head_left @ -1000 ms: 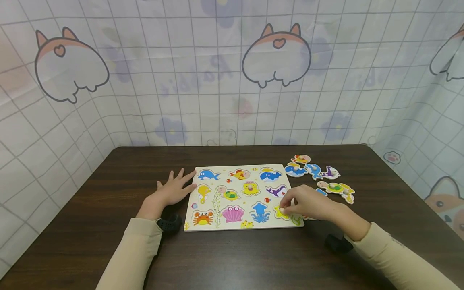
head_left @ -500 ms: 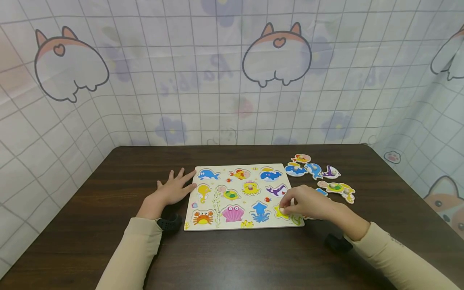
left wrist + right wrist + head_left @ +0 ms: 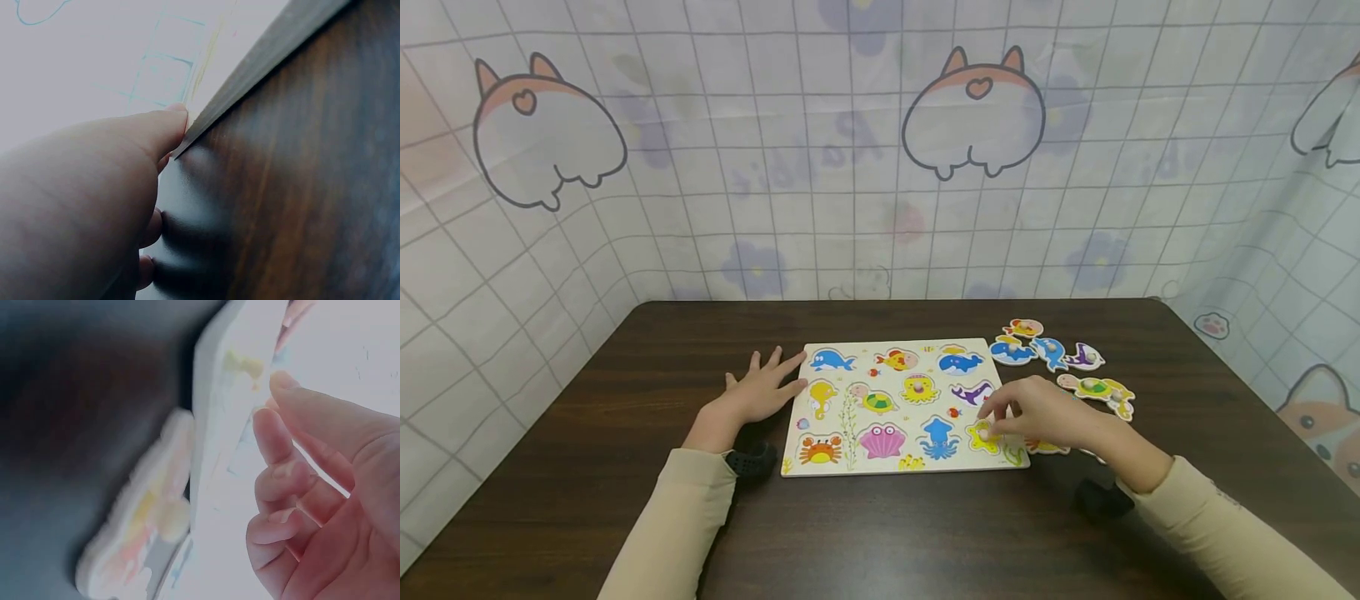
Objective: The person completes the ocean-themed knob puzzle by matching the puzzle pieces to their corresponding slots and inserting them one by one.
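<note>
A wooden peg puzzle board (image 3: 842,421) with sea-animal pictures lies flat on the table. My left hand (image 3: 752,400) rests on the table with spread fingers, fingertips right at the board's left edge; its thumb (image 3: 169,125) meets that edge in the left wrist view. A yellow starfish piece (image 3: 977,444) sits in the board's lower right corner, its round knob showing. My right hand (image 3: 1033,410) is just over it, thumb and index finger parted beside the knob. In the right wrist view the right hand's fingers (image 3: 275,481) are loosely bent and hold nothing.
Several loose knobbed pieces lie right of the board: a fish (image 3: 1024,328), a whale (image 3: 1011,353), a dolphin (image 3: 1048,353), a purple one (image 3: 1084,357), and a turtle (image 3: 1078,385). An orange piece (image 3: 1048,447) lies partly under my right hand. A patterned cloth wall (image 3: 880,167) stands behind.
My right thumb and index finger have let go of the starfish piece's knob and lifted slightly, so more of the starfish and the orange piece shows. The left hand has not moved.
</note>
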{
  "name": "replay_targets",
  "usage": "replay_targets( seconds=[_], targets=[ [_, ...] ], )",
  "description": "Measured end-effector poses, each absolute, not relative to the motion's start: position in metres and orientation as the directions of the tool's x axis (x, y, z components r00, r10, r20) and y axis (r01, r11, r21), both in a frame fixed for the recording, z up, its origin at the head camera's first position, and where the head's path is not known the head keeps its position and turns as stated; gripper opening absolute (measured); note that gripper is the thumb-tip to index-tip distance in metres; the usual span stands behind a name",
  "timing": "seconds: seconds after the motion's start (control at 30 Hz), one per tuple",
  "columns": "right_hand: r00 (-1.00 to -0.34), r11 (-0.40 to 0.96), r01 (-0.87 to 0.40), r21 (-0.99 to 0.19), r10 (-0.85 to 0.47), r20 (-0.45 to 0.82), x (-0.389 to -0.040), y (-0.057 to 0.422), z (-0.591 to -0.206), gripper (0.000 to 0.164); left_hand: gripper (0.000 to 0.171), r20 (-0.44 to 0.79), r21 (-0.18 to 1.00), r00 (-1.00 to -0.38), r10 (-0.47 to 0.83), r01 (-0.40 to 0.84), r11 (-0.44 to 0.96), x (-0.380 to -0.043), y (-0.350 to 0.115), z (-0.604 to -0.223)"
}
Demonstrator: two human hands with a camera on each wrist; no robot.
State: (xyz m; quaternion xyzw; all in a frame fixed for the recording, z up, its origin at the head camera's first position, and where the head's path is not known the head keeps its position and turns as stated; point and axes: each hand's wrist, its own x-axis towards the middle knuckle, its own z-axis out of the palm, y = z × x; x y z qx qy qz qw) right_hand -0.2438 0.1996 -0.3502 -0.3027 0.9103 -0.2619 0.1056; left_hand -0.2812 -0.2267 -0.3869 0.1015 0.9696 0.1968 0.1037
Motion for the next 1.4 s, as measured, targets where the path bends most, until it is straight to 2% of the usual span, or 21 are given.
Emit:
replay_targets(
  seconds=[0.77,1.13,1.4],
  targets=[
    [-0.865,0.745,-0.467,-0.477,-0.497,0.07,-0.298,0.232,-0.345,0.02,0.068,-0.167,0.398,-0.958,0.232,0.15,0.905,-0.284,-0.229,-0.39],
    [-0.925,0.778,-0.344,-0.525,-0.376,0.049,-0.33,0.243,-0.352,0.024,0.067,-0.17,0.409,-0.955,0.243,0.156,0.899,-0.281,-0.228,-0.389],
    [-0.944,0.786,-0.28,-0.551,-0.331,0.008,-0.345,0.245,-0.356,0.026,0.067,-0.17,0.413,-0.955,0.242,0.154,0.897,-0.281,-0.228,-0.389]
  ],
)
